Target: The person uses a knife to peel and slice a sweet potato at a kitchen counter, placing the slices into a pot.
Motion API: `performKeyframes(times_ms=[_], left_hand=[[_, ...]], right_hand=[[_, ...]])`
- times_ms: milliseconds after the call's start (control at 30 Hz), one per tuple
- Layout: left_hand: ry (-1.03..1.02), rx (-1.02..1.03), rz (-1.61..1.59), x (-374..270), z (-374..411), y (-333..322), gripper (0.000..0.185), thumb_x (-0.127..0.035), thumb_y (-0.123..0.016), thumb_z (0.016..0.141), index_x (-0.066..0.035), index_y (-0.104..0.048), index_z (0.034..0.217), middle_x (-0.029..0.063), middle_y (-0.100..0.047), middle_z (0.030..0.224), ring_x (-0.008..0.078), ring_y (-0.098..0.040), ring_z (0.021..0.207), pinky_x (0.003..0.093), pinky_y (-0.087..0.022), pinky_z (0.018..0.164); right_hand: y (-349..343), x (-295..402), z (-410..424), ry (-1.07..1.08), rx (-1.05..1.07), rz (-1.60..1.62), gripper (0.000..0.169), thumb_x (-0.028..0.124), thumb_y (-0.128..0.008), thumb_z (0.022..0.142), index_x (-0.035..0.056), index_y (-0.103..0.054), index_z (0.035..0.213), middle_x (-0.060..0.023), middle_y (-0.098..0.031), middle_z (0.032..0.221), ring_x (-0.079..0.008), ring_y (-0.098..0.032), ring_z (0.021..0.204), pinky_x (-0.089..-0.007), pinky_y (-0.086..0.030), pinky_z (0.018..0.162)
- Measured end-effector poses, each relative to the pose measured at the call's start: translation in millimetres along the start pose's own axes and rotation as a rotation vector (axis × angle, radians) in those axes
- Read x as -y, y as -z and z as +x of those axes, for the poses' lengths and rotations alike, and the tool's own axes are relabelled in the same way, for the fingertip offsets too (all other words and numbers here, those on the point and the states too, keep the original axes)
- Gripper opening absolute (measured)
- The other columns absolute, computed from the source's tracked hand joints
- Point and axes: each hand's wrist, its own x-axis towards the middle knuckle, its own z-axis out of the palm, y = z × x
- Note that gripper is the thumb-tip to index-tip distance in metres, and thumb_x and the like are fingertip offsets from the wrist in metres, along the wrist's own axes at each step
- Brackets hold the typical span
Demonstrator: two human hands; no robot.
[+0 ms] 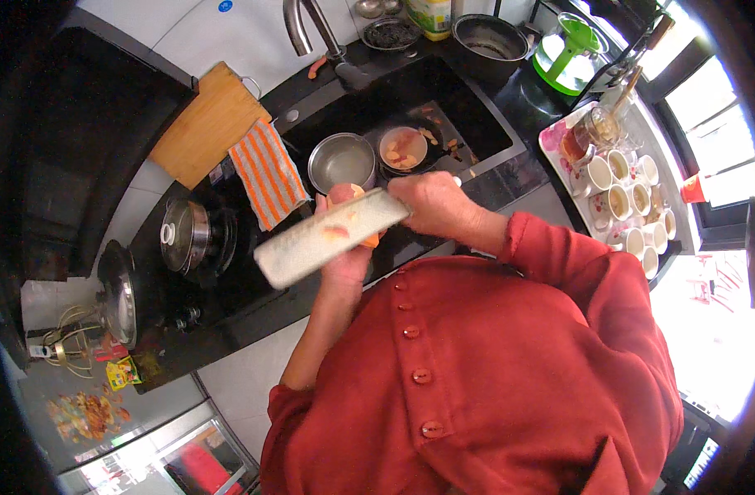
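My right hand (436, 201) is closed on the handle end of a broad-bladed kitchen cleaver (303, 244), blurred, with bits of orange food stuck to its blade. Behind the blade, my left hand (346, 263) holds an orange-fleshed, reddish-skinned vegetable (342, 194), perhaps a sweet potato; the blade hides much of it and my fingers. Just beyond my hands stands a metal pot (342, 162) with a shiny inside. To its right, a small bowl (403, 148) holds orange pieces in liquid, resting on a dark pan at the sink, with scraps scattered nearby.
A striped towel (269, 176) and wooden cutting board (213, 124) lie left of the sink (507, 145). A lidded glass pot (185, 235) sits on the stove. The faucet (319, 31) rises behind. At right, a tray (554, 139) carries several cups.
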Motion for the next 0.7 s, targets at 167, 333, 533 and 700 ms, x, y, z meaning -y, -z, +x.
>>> performKeyframes(times_ms=[167,333,533,700], left_hand=[[0.096,-0.146,-0.085,6.8,11.9,10.9,0.053,-0.056,-0.038,0.078,-0.009,-0.050,0.100,0.0087,-0.057,0.093,0.0230,-0.057,0.081,0.0347,-0.049,0.065],[0.063,-0.040,-0.018,8.1,8.9,5.3,0.046,-0.050,-0.037,0.082,-0.010,-0.049,0.101,0.0083,-0.056,0.089,0.0218,-0.057,0.077,0.0361,-0.049,0.060],[0.085,0.002,0.238,-3.1,-14.3,-38.2,0.046,-0.050,-0.037,0.083,-0.010,-0.049,0.101,0.0087,-0.056,0.081,0.0213,-0.058,0.068,0.0312,-0.046,0.048],[0.090,-0.046,0.144,-7.1,-0.7,-20.7,0.045,-0.051,-0.037,0.083,-0.013,-0.047,0.106,0.0070,-0.056,0.094,0.0235,-0.058,0.078,0.0335,-0.049,0.053]], right_hand=[[0.7,2.7,-4.9,0.024,0.041,0.031,0.022,0.016,-0.062,0.061,0.0057,-0.047,0.074,-0.0109,-0.057,0.072,-0.0311,-0.057,0.068,-0.0400,-0.045,0.058],[1.6,-5.1,-2.0,-0.068,0.174,-0.004,0.021,0.017,-0.061,0.063,0.0060,-0.050,0.077,-0.0122,-0.058,0.072,-0.0313,-0.058,0.070,-0.0401,-0.046,0.059],[-24.0,-86.5,-4.1,-0.465,0.275,-0.077,0.021,0.028,-0.056,0.068,0.0102,-0.060,0.078,-0.0129,-0.061,0.074,-0.0305,-0.059,0.072,-0.0418,-0.047,0.064],[-7.7,-41.7,-2.9,-0.271,0.089,-0.023,0.017,0.026,-0.056,0.068,0.0099,-0.058,0.074,-0.0123,-0.060,0.071,-0.0320,-0.059,0.067,-0.0412,-0.047,0.060]])
